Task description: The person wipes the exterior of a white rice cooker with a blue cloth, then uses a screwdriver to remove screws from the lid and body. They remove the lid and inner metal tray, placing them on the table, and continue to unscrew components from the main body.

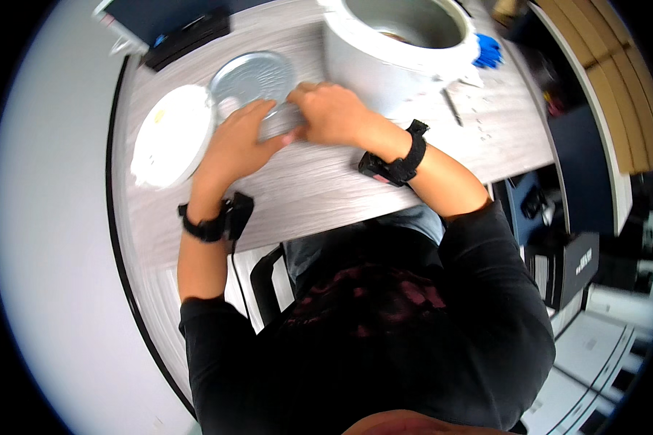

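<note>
A round, shiny metal disc [250,72] lies on the table ahead of my hands. My left hand [236,145] is open over its near edge, thumb spread to the right. My right hand [330,112] hovers by the disc's right edge, slightly blurred; its fingers are bent, with the thumb apart from them. The two thumbs come close together. I see nothing held in either hand. To the left of my left hand is a white oval-looking cover [170,138] with a small yellowish spot. Beyond my right hand stands a large white cooker body [392,69], its top uncovered and its inside grey.
A dark, thin tool [453,107] lies right of the cooker body, near a blue crumpled item [489,52]. At the far left sits a black box-like object [189,40]. Black strapped devices circle both wrists. Shelving and a dark box [569,268] stand right of the table [305,196].
</note>
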A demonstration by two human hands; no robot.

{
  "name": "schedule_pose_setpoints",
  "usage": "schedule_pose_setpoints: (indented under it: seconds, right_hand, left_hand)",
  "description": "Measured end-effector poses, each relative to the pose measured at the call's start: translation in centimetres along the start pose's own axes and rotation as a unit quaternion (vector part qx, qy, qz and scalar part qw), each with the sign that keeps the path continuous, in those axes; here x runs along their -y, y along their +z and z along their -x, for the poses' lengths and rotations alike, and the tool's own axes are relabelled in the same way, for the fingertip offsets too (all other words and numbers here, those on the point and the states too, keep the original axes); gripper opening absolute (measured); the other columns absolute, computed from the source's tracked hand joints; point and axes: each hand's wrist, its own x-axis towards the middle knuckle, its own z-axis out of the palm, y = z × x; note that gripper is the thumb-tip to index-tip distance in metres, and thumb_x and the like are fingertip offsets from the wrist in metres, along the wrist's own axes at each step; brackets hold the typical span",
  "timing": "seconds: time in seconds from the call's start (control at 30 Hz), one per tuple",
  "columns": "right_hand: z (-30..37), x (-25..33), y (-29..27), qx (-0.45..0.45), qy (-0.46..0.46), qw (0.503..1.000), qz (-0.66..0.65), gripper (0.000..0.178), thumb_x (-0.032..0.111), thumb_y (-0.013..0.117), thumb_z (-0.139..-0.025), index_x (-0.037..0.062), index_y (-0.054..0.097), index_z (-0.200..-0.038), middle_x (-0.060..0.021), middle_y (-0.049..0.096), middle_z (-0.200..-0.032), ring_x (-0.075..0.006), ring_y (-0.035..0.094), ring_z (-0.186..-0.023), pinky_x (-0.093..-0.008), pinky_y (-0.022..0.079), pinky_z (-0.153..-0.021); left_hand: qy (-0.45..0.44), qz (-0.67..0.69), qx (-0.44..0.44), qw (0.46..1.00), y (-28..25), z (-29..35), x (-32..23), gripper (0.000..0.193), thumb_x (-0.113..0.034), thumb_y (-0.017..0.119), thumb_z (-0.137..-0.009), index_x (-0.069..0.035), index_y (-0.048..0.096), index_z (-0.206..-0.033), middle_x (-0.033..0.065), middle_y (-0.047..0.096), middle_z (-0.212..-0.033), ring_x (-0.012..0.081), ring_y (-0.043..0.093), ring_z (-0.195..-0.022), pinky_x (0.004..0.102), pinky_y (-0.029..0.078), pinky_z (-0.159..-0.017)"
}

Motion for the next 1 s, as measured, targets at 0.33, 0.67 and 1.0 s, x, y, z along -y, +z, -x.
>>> schedule_pose_setpoints:
  seconds: [0.33,0.67,1.0]
  right_hand:
    - [14.1,-8.2,-12.0,0.085,0.021,0.994,-0.072,0.044,0.026,0.079,-0.079,0.0013,0.069,-0.113,-0.0181,0.072,-0.107,-0.0335,0.067,-0.105,-0.0429,0.052,-0.090]
    - [10.9,-25.8,-13.1,-0.205,0.163,0.963,0.060,0.041,0.014,0.081,-0.078,0.0044,0.068,-0.116,-0.0135,0.072,-0.107,-0.0273,0.068,-0.102,-0.0400,0.055,-0.087]
    - [5.5,-29.7,-10.8,-0.129,0.176,0.942,0.253,0.084,0.021,0.090,-0.062,0.0259,0.056,-0.139,-0.0041,0.063,-0.129,-0.0279,0.051,-0.128,-0.0456,0.039,-0.105]
  left_hand:
    - [0.204,0.231,0.141,0.941,0.9,-4.2,-11.0,0.063,-0.025,0.079,-0.083,-0.008,0.054,-0.139,0.0160,0.067,-0.124,0.0295,0.065,-0.110,0.0391,0.052,-0.091]
    - [0.212,0.292,0.152,0.920,9.4,-10.4,-20.0,0.080,-0.025,0.078,-0.083,0.001,0.038,-0.148,0.0216,0.050,-0.140,0.0294,0.059,-0.115,0.0398,0.050,-0.094]
    - [0.170,0.279,0.136,0.935,12.6,-13.4,-22.8,0.084,-0.027,0.075,-0.088,0.003,0.029,-0.152,0.0222,0.040,-0.148,0.0302,0.055,-0.122,0.0391,0.052,-0.093]
